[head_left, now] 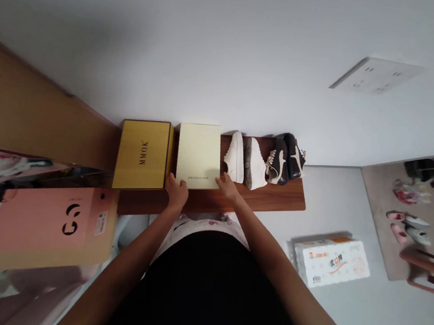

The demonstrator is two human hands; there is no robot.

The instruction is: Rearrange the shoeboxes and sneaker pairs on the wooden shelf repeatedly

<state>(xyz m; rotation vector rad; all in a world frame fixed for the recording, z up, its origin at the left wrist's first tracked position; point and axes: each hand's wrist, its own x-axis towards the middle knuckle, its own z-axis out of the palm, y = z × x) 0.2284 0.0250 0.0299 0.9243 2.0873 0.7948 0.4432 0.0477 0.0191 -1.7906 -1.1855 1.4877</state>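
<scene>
Cream box (199, 152) sits on the brown wooden shelf (275, 201), between the yellow box (142, 158) and the white shoes (255, 164). On my feed, I see the left hand (177, 192) gripping its near left corner and the right hand (227, 187) gripping its near right corner.

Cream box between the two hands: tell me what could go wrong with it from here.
Pulled forward, the cream box could slip off the narrow wooden shelf, as its near side lies close to the front edge. Shifted sideways, it or the right hand might knock the white shoes right beside it. The left hand is close to the yellow box, so its fingers could get pinched between the boxes.
</scene>
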